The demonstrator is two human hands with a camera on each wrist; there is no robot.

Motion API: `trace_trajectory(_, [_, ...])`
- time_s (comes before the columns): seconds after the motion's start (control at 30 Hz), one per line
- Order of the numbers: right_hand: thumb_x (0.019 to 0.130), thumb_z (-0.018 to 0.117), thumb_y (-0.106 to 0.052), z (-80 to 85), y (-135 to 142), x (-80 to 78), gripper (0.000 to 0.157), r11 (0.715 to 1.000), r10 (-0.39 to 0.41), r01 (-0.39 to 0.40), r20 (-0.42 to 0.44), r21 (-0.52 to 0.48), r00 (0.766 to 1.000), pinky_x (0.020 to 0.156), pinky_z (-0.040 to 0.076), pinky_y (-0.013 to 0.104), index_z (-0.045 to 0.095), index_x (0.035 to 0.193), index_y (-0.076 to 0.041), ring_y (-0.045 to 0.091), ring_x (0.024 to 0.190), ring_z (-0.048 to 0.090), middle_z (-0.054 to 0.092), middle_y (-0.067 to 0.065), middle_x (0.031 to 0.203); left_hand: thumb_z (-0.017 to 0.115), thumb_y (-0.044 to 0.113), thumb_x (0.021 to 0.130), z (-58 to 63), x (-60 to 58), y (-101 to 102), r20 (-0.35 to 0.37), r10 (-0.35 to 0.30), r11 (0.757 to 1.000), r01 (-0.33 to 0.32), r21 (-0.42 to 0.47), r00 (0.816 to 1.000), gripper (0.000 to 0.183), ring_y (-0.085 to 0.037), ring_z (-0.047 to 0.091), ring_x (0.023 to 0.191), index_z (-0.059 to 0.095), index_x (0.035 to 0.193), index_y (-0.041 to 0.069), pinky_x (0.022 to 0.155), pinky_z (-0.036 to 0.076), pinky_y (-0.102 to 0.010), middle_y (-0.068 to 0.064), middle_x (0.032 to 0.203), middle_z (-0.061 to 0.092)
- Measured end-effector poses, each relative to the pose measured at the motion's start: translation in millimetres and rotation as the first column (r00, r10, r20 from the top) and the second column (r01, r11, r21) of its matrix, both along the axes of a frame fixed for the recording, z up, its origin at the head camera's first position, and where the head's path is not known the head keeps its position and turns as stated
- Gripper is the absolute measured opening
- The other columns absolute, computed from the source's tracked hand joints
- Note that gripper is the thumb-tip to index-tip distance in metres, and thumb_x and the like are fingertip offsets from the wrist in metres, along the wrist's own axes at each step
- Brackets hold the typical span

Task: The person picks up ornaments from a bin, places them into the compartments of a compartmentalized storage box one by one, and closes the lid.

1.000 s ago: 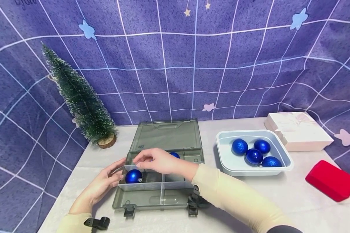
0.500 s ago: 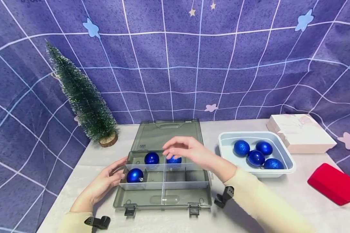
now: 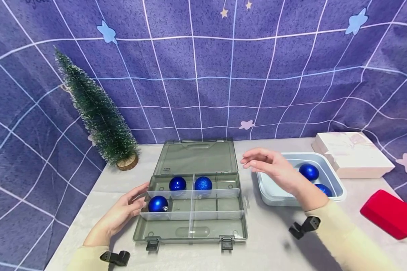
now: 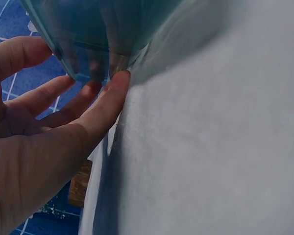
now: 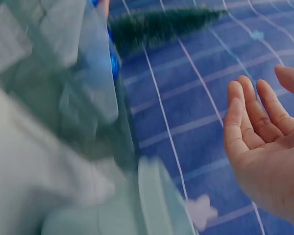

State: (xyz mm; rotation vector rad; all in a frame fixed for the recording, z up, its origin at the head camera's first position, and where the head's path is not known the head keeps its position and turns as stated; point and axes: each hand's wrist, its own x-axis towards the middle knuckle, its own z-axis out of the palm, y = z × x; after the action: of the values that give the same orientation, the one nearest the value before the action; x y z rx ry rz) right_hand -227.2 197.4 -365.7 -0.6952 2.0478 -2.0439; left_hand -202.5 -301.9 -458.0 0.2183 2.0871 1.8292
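A translucent grey-green compartment box (image 3: 217, 229) lies on the table with its lid raised back. Inside it are a glossy blue bauble (image 3: 177, 183), a glittery blue bauble (image 3: 203, 183) and a satin blue bauble (image 3: 157, 204). My left hand (image 3: 122, 210) rests at the box's left side; in the left wrist view its fingertips (image 4: 118, 81) touch the wall. With nothing in its relaxed fingers, my right hand (image 3: 274, 167) hangs over the left end of a white plastic tub (image 3: 268, 195). Blue baubles (image 3: 309, 172) show in the tub, others hidden behind the hand.
A small bristle Christmas tree (image 3: 96, 113) on a wooden base stands back left. Behind the tub sits a pale gift box with a bow (image 3: 354, 154). A red box (image 3: 391, 214) lies at the right. A purple patterned cloth (image 3: 210, 82) hangs behind the table.
My right hand has moved from over the box's left compartments rightward to the tub, leaving the glossy bauble visible in the back row. My left hand keeps its place at the box.
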Motion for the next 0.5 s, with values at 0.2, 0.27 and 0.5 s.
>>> trace_trajectory(0.2, [0.098, 0.064, -0.002, -12.0, 45.6, -5.5, 0.026, 0.986, -0.142, 0.147, -0.067, 0.080, 0.988, 0.091, 0.051, 0.025, 0.067, 0.123, -0.008, 0.014, 0.107, 0.067, 0.073, 0.006, 0.116, 0.057, 0.003, 0.100, 0.2, 0.4, 0.4, -0.002, -0.005, 1.000, 0.005, 0.007, 1.000, 0.073, -0.013, 0.051, 0.120, 0.019, 0.162, 0.003, 0.090, 0.048, -0.028, -0.028, 0.162, 0.016])
trace_trajectory(0.27, [0.098, 0.065, -0.002, -15.7, 59.8, -8.2, 0.026, 0.978, -0.175, 0.183, -0.080, 0.100, 0.981, 0.090, 0.051, 0.022, 0.068, 0.123, -0.010, 0.013, 0.107, 0.067, 0.073, 0.001, 0.115, 0.057, 0.003, 0.100, 0.5, 0.4, 0.4, -0.001, -0.003, 1.000, 0.003, 0.008, 1.000, 0.073, -0.012, 0.050, 0.120, 0.019, 0.162, 0.003, 0.089, 0.048, -0.028, -0.028, 0.162, 0.016])
trace_trajectory(0.5, [0.099, 0.067, -0.008, -31.1, 99.2, -15.4, 0.026, 0.924, -0.285, 0.293, -0.069, 0.245, 0.956, 0.090, 0.045, 0.015, 0.066, 0.124, -0.007, 0.003, 0.105, 0.063, 0.071, -0.010, 0.112, 0.056, 0.003, 0.100, -0.8, -0.5, -0.4, 0.002, 0.002, 1.000, -0.002, 0.021, 1.000, 0.073, -0.013, 0.052, 0.117, 0.019, 0.162, 0.003, 0.084, 0.049, -0.026, -0.028, 0.162, 0.017])
